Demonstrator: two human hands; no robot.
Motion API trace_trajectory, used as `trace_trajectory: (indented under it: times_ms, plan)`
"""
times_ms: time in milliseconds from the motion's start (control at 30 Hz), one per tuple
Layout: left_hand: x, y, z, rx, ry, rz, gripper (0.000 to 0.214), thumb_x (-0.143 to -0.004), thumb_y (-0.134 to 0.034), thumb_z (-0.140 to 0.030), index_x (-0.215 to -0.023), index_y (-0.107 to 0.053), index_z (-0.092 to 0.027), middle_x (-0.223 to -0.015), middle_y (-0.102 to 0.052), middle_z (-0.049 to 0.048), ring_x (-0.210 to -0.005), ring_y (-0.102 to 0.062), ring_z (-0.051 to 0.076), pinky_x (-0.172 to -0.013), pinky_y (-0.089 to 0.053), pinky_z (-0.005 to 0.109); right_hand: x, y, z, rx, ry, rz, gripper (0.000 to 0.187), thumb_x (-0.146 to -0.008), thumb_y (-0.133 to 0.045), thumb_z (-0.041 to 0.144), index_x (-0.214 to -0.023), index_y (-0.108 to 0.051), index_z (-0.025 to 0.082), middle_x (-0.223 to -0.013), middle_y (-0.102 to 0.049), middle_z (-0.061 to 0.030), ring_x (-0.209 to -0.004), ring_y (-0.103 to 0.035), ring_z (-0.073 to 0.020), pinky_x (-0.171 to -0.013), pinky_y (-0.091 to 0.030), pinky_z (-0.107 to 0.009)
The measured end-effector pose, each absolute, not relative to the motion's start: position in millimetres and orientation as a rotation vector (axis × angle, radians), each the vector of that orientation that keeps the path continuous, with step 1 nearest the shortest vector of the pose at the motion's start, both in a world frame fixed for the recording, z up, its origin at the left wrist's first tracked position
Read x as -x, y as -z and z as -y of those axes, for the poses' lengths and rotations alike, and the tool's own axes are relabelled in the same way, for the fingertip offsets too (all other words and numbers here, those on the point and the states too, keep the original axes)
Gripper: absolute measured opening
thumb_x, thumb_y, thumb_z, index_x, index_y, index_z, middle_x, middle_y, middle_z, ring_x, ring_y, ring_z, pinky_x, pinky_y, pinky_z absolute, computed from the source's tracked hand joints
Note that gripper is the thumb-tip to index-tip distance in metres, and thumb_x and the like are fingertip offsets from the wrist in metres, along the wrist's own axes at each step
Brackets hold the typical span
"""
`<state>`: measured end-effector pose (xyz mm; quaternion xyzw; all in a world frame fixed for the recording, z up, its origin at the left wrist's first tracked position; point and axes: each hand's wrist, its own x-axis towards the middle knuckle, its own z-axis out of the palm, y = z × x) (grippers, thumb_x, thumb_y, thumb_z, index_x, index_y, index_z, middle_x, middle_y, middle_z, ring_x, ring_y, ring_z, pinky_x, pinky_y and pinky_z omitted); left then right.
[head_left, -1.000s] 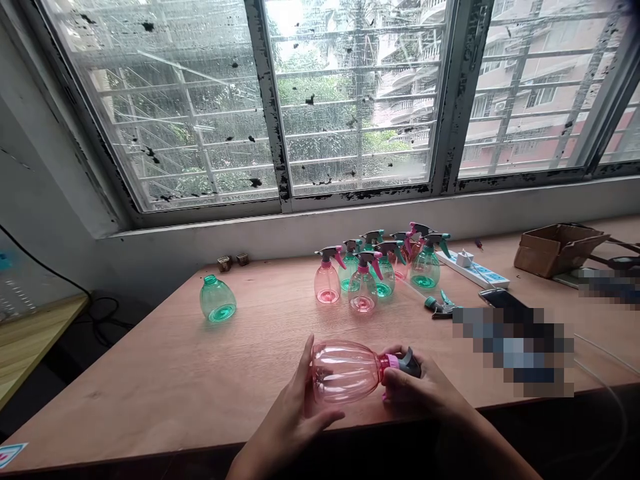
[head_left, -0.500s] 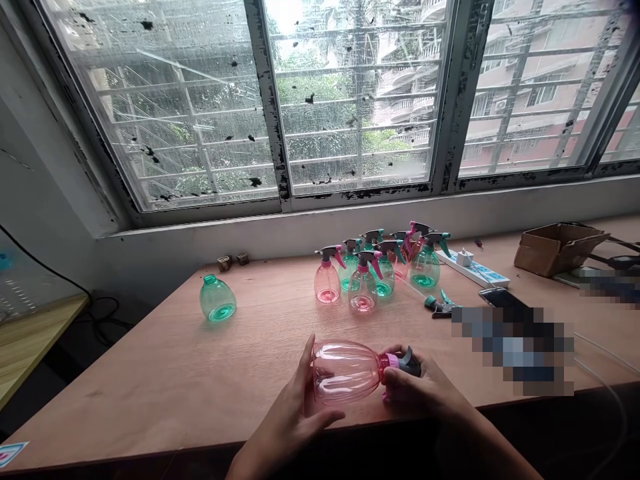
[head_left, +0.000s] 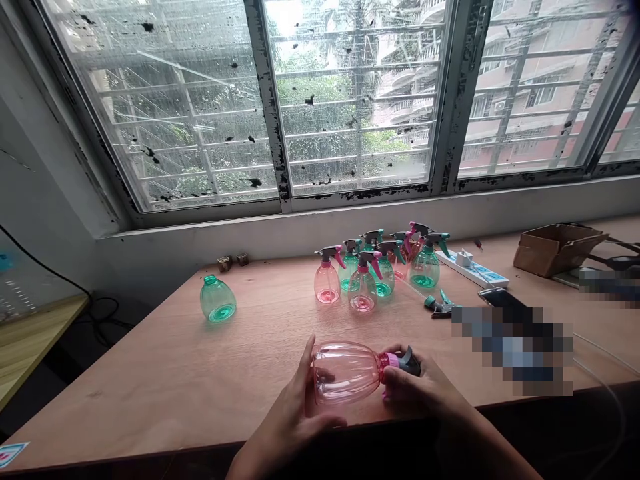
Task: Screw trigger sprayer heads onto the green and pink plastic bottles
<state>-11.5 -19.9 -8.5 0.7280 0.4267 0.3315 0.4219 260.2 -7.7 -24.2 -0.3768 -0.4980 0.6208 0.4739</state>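
Observation:
A clear pink spray bottle (head_left: pixel 347 372) lies on its side just above the near edge of the wooden table (head_left: pixel 165 373). My left hand (head_left: pixel 295 413) is wrapped round the bottle's base, thumb underneath. My right hand (head_left: pixel 420 393) is closed on the grey and pink trigger head (head_left: pixel 406 363) at the bottle's neck. Both hands hold the same bottle.
Several pink and green spray bottles (head_left: pixel 380 270) stand together at the table's back. A green bottle without a head (head_left: pixel 217 300) stands alone at the left. A loose trigger head (head_left: pixel 437 305), a power strip (head_left: pixel 475 267) and a cardboard box (head_left: pixel 557 248) lie to the right.
The pink bottle has turned slightly in my hands; both hands stay in place.

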Motion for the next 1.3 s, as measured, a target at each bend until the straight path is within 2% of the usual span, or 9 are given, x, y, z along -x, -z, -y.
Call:
trace_trajectory:
  times_ms: [167, 267, 467, 567, 700, 900, 967, 1100, 1300]
  plan:
    - [10.9, 1.1, 23.6, -1.783, -0.840, -1.061, 0.115, -0.079, -0.077, -0.022, -0.157, 0.007, -0.029, -0.124, -0.061, 0.0100, -0.118, -0.058, 0.027, -0.108, -0.040, 0.043, -260.9, 23.7, 8.1, 0.919, -1.528, 1.212, 0.043, -0.073, -0.084, 0.046, -0.096, -0.062, 0.016, -0.076, -0.069, -0.0007, -0.064, -0.068, -0.0174, -0.067, -0.061, -0.034]
    - [11.2, 0.0, 22.2, -1.814, -0.809, -1.077, 0.113, -0.078, -0.078, -0.022, -0.158, 0.001, -0.027, -0.124, -0.062, 0.0096, -0.119, -0.057, 0.027, -0.111, -0.036, 0.044, -260.8, 24.1, 7.9, 0.916, -1.518, 1.213, 0.043, -0.073, -0.084, 0.046, -0.096, -0.062, 0.016, -0.075, -0.070, -0.0009, -0.064, -0.068, -0.0174, -0.067, -0.062, -0.035]
    - [11.5, 6.8, 18.6, -1.885, -0.830, -1.072, 0.108, -0.082, -0.075, -0.020, -0.157, 0.001, -0.034, -0.118, -0.063, 0.0053, -0.112, -0.060, 0.024, -0.109, -0.038, 0.043, -260.3, 24.5, 7.2, 0.915, -1.505, 1.214, 0.043, -0.072, -0.085, 0.046, -0.094, -0.063, 0.016, -0.075, -0.069, -0.0007, -0.063, -0.068, -0.0171, -0.066, -0.061, -0.033]
    - [11.4, 8.4, 19.6, -1.859, -0.829, -1.067, 0.114, -0.078, -0.079, -0.020, -0.157, 0.002, -0.035, -0.116, -0.063, 0.0043, -0.114, -0.060, 0.024, -0.108, -0.039, 0.042, -260.1, 24.5, 7.4, 0.915, -1.503, 1.212, 0.043, -0.071, -0.085, 0.046, -0.094, -0.063, 0.016, -0.074, -0.069, -0.0003, -0.062, -0.068, -0.0167, -0.065, -0.061, -0.033]
    - [11.4, 5.8, 22.2, -1.799, -0.832, -1.067, 0.120, -0.075, -0.082, -0.022, -0.157, 0.005, -0.031, -0.119, -0.063, 0.0070, -0.116, -0.060, 0.026, -0.107, -0.040, 0.042, -259.6, 25.1, 7.4, 0.921, -1.507, 1.194, 0.044, -0.071, -0.085, 0.046, -0.094, -0.063, 0.016, -0.075, -0.069, -0.0004, -0.062, -0.068, -0.0164, -0.065, -0.061, -0.032]
    - [11.6, 1.8, 22.4, -1.832, -0.789, -1.087, 0.109, -0.080, -0.076, -0.024, -0.158, 0.000, -0.025, -0.122, -0.063, 0.0091, -0.118, -0.059, 0.026, -0.111, -0.037, 0.044, -260.6, 25.3, 7.6, 0.903, -1.519, 1.203, 0.042, -0.073, -0.085, 0.044, -0.095, -0.062, 0.017, -0.075, -0.070, -0.0005, -0.063, -0.068, -0.0166, -0.065, -0.061, -0.033]
    - [11.6, 3.4, 21.2, -1.879, -0.805, -1.076, 0.107, -0.081, -0.075, -0.022, -0.158, 0.000, -0.028, -0.131, -0.059, 0.0105, -0.120, -0.057, 0.026, -0.113, -0.035, 0.044, -261.6, 24.4, 8.3, 0.892, -1.522, 1.224, 0.040, -0.075, -0.084, 0.043, -0.096, -0.062, 0.017, -0.075, -0.070, -0.0005, -0.064, -0.068, -0.0165, -0.067, -0.061, -0.033]
    - [11.2, 7.2, 20.0, -1.944, -0.880, -1.019, 0.103, -0.085, -0.067, -0.014, -0.156, 0.003, -0.040, -0.155, -0.038, 0.0094, -0.118, -0.059, 0.022, -0.111, -0.039, 0.041, -262.7, 22.1, 9.5, 0.888, -1.533, 1.248, 0.038, -0.077, -0.082, 0.041, -0.097, -0.061, 0.016, -0.077, -0.070, -0.0010, -0.065, -0.068, -0.0164, -0.070, -0.061, -0.034]
    - [12.2, 2.1, 22.3, -1.840, -0.806, -1.055, 0.117, -0.078, -0.078, -0.023, -0.157, 0.007, -0.029, -0.131, -0.060, 0.0105, -0.120, -0.058, 0.026, -0.111, -0.038, 0.043, -260.3, 21.9, 8.5, 0.893, -1.536, 1.200, 0.041, -0.074, -0.084, 0.044, -0.095, -0.061, 0.017, -0.074, -0.069, -0.0001, -0.063, -0.068, -0.0174, -0.066, -0.062, -0.035]
